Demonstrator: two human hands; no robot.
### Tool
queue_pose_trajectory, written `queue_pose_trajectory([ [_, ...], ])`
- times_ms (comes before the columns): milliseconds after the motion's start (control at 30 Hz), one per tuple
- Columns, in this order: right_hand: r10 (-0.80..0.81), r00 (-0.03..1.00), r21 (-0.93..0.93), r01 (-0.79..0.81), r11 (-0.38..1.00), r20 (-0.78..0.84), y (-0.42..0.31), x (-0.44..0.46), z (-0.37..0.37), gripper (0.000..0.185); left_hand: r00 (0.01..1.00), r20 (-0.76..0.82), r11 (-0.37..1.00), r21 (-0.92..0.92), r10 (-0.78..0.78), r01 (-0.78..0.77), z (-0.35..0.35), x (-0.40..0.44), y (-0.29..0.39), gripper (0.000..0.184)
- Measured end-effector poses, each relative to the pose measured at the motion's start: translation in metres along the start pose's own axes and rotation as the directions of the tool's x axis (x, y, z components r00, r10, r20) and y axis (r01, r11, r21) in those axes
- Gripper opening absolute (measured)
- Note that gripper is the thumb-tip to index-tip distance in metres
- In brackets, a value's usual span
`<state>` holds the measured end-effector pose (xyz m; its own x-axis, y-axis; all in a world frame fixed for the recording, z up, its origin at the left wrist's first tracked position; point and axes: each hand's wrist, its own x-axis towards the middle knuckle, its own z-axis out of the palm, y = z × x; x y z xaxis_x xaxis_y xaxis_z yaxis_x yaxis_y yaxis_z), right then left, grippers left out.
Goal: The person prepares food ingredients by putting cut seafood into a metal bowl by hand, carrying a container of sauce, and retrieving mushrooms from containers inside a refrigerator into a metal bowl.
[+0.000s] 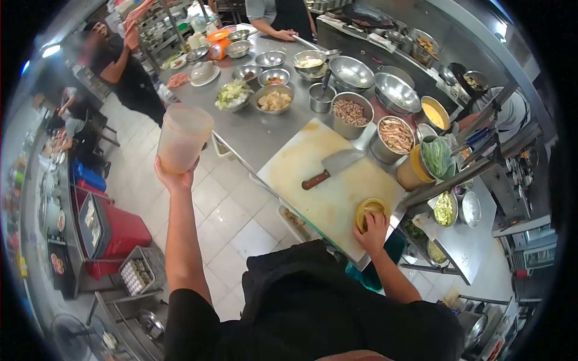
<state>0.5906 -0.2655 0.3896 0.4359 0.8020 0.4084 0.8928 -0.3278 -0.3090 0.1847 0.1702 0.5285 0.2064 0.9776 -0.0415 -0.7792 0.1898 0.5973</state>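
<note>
Raised over the floor to the left of the table, my left hand (174,173) is closed around the lower part of a tall translucent plastic container (185,135). Some brownish stuff shows at its base. My right hand (373,231) grips a round yellow lid (365,210) at the near right corner of the cutting board (289,174); some of its fingers are hidden over the lid. A cleaver (340,161) with a brown wooden handle lies flat on the board, beyond the lid.
Behind the board stand metal pots of chopped meat (350,112) and shredded meat (395,133). A bowl of lettuce (233,95) and an orange scale (220,45) are farther left. A metal rail (463,168) runs along the right. Co-workers stand across the table and at left.
</note>
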Motion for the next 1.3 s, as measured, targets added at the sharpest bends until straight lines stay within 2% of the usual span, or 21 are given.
queue_pose_trajectory([
  [67, 0.052, 0.998, -0.027, -0.053, 0.998, -0.033, -0.009, 0.008, 0.002, 0.054, 0.995, 0.081, 0.998, 0.021, -0.052, 0.050, 0.009, 0.044, -0.003, 0.067],
  [167, 0.157, 0.985, -0.111, -0.164, 0.980, -0.074, -0.029, 0.018, 0.013, 0.056, 0.999, -0.022, 0.995, 0.099, -0.025, 0.027, 0.036, 0.097, -0.016, 0.066],
  [367, 0.389, 0.912, -0.210, -0.408, 0.888, -0.129, -0.067, 0.027, 0.042, 0.057, 0.986, 0.026, 0.980, 0.122, -0.163, 0.159, 0.063, 0.217, -0.036, 0.066],
  [633, 0.543, 0.793, -0.331, -0.609, 0.721, -0.277, -0.102, 0.057, 0.069, 0.055, 0.953, 0.196, 0.958, 0.215, -0.232, 0.189, 0.081, 0.372, -0.053, 0.069],
  [867, 0.566, 0.752, -0.395, -0.659, 0.640, -0.337, -0.108, 0.070, 0.084, 0.056, 0.934, 0.229, 0.941, 0.265, -0.272, 0.209, 0.114, 0.435, -0.059, 0.064],
  [1000, 0.521, 0.775, -0.436, -0.632, 0.641, -0.357, -0.112, 0.077, 0.084, 0.053, 0.911, 0.258, 0.924, 0.296, -0.323, 0.244, 0.107, 0.476, -0.066, 0.064],
  [1100, 0.538, 0.766, -0.460, -0.642, 0.613, -0.352, -0.108, 0.075, 0.089, 0.052, 0.915, 0.246, 0.896, 0.392, -0.320, 0.208, 0.108, 0.496, -0.070, 0.064],
  [1200, 0.542, 0.762, -0.466, -0.647, 0.604, -0.355, -0.107, 0.078, 0.091, 0.051, 0.948, 0.155, 0.870, 0.460, -0.277, 0.179, 0.115, 0.505, -0.076, 0.062],
  [1300, 0.554, 0.755, -0.453, -0.654, 0.605, -0.350, -0.110, 0.081, 0.090, 0.052, 0.942, 0.144, 0.861, 0.465, -0.303, 0.206, 0.114, 0.517, -0.081, 0.060],
])
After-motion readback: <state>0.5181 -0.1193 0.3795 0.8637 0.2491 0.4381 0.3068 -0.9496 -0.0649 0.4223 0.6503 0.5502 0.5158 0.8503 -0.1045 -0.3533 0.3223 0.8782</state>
